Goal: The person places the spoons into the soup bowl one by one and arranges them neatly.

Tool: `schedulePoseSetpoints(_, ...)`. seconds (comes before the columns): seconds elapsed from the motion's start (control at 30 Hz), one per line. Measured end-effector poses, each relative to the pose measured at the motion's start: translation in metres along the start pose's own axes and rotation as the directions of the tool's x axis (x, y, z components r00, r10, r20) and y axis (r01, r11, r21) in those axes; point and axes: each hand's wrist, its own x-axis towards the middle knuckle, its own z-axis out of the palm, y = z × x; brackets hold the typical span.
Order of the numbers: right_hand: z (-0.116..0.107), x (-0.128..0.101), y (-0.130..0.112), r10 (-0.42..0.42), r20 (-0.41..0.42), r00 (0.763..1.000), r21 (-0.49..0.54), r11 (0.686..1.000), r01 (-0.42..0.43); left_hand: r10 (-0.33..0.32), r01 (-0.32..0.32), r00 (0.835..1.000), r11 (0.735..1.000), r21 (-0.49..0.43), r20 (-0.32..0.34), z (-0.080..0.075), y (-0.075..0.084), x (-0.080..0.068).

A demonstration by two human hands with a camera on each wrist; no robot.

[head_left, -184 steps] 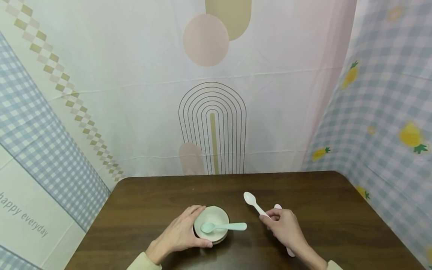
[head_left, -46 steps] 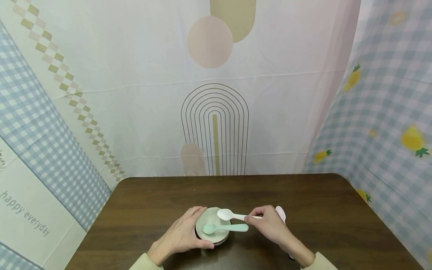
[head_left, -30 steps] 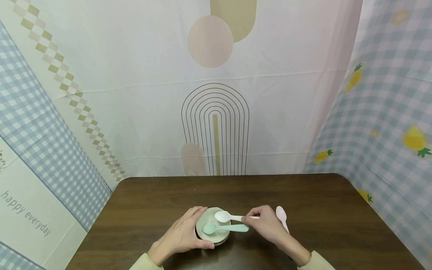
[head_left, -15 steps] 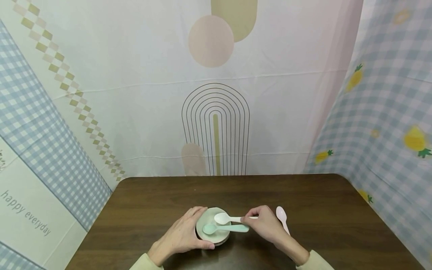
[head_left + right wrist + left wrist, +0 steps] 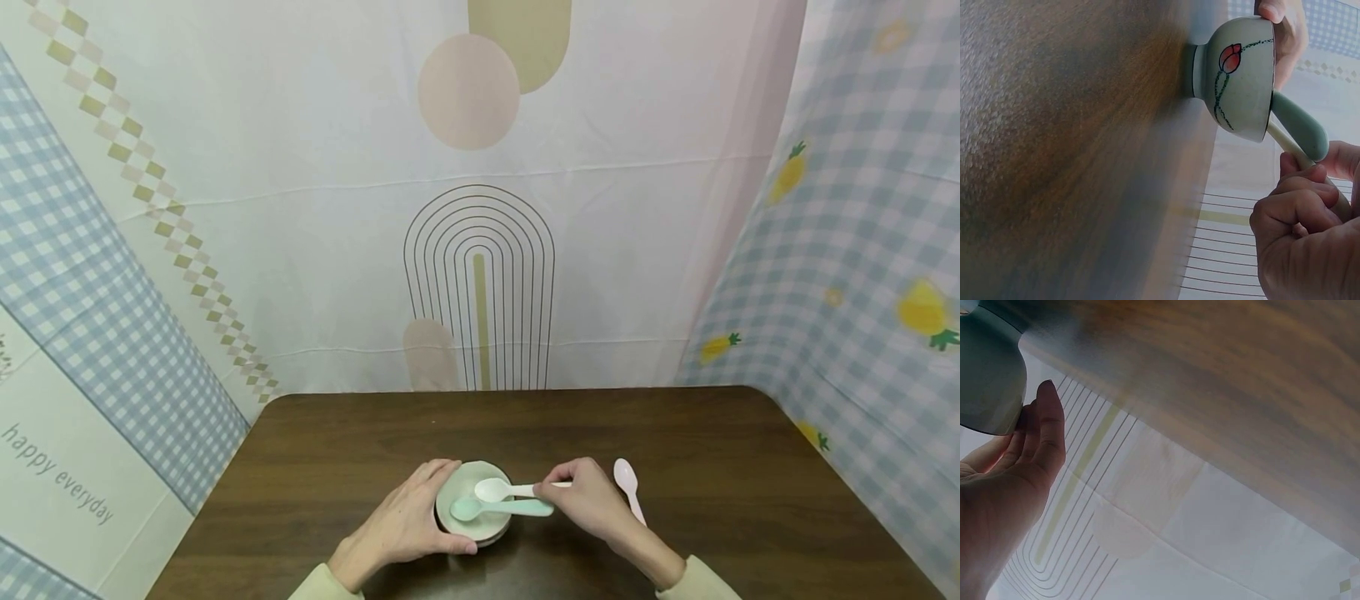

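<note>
A small footed bowl (image 5: 480, 531) stands on the table; the right wrist view shows a red flower painted on its pale side (image 5: 1244, 75). My left hand (image 5: 408, 512) grips it from the left, thumb at the near side and fingers at the far side. A mint green spoon (image 5: 517, 507) leans in the bowl, its handle sticking out over the right rim. Between thumb and fingers my right hand (image 5: 592, 500) pinches the handle of a white spoon (image 5: 492, 490), whose head is inside the bowl beside the green one. The handle's end is partly hidden by the hand.
On the brown wooden table (image 5: 360, 433), a pale pink spoon (image 5: 626, 479) lies right of my right hand, its lower end hidden by the forearm. A patterned cloth (image 5: 337, 250) hangs behind the table, with a checked cloth (image 5: 847, 333) at the right side.
My right hand took the white spoon from the table at the right and brought it left into the bowl. Lately it shifted only slightly left and down. My left hand stays on the bowl.
</note>
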Motion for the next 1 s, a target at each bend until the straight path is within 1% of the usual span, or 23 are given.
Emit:
schedulePoseSetpoints(0.27,0.0014,-0.0005,0.0007,0.005,0.011,1.0,0.005,1.0,-0.005,-0.001,0.001,1.0,1.0,0.006,0.001,0.0003,0.0001,-0.0004)
schedulePoseSetpoints(1.0,0.0014,0.0002,0.0004,0.019,0.006,1.0,0.022,1.0,-0.019,0.006,-0.006,1.0,1.0,0.001,-0.008,-0.0005,0.0005,-0.0006)
